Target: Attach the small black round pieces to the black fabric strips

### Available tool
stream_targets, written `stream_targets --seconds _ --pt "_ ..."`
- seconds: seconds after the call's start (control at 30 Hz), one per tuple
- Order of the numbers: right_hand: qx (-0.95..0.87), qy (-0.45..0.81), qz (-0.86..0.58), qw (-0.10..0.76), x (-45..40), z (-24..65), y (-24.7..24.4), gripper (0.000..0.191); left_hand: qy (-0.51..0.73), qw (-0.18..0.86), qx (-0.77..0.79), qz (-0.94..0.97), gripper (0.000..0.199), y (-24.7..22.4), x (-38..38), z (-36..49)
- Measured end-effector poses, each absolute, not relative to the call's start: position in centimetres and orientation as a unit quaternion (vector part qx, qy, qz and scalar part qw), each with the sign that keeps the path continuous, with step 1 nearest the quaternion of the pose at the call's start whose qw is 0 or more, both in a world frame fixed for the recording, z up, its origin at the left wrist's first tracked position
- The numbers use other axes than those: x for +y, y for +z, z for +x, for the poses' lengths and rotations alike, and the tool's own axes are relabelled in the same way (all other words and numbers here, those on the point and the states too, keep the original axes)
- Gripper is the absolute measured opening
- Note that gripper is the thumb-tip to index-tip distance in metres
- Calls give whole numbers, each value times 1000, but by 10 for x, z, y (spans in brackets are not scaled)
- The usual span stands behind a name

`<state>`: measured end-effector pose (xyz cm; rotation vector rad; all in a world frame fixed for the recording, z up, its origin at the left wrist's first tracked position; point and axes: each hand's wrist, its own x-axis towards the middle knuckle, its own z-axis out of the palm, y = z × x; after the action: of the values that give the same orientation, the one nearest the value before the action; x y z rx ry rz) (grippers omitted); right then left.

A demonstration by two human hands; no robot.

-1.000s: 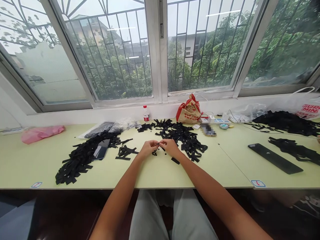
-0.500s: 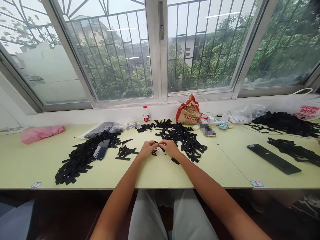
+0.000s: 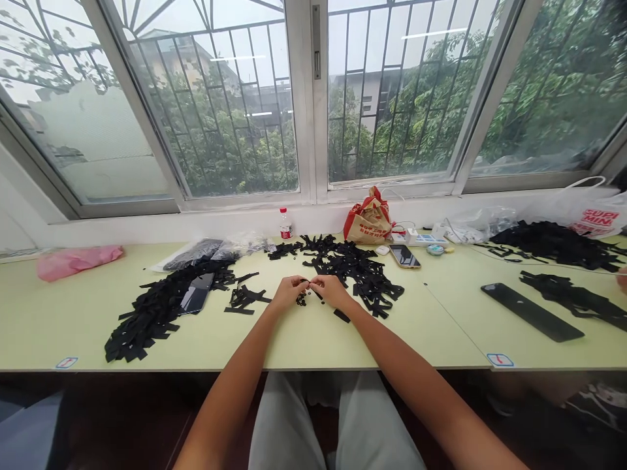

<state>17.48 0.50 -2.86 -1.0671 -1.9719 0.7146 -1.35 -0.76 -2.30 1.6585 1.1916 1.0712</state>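
Observation:
My left hand [image 3: 290, 292] and my right hand [image 3: 330, 289] meet at the middle of the table, fingertips pinched together on a small black piece [image 3: 308, 282], partly hidden by the fingers. Just below them lies a little cluster of small black rings [image 3: 301, 299]. A short black strip [image 3: 341, 316] rests beneath my right wrist. Behind and right of my hands spreads a heap of black strips [image 3: 360, 267]. A few loose strips [image 3: 246, 299] lie left of my left hand, and a long pile of black strips [image 3: 147, 320] is farther left.
A dark phone [image 3: 196, 294] lies against the left pile. At the back stand a red-capped bottle [image 3: 286, 224] and a paper bag [image 3: 368, 220]; another phone [image 3: 405, 256] is beside it. Toward the right are a long black object [image 3: 531, 311] and more black strips [image 3: 553, 243]. Another person's hand [image 3: 622, 279] shows at the right edge.
The view has shifted slightly, moving the table things a little left. My hands keep nearly the same pinched pose. More of the other person's hand shows at the right edge.

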Motion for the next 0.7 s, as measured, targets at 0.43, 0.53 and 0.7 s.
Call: stream_targets --seconds 0.43,0.53,0.7 --pt "-795 264 -417 353 6 176 -29 25 317 566 438 622 32 -6 11 -30" --pt "-794 262 -420 352 7 176 -28 23 308 572 440 619 33 -3 12 -30" --pt "-786 284 -414 360 7 177 -28 22 342 535 460 621 32 -7 4 -24"
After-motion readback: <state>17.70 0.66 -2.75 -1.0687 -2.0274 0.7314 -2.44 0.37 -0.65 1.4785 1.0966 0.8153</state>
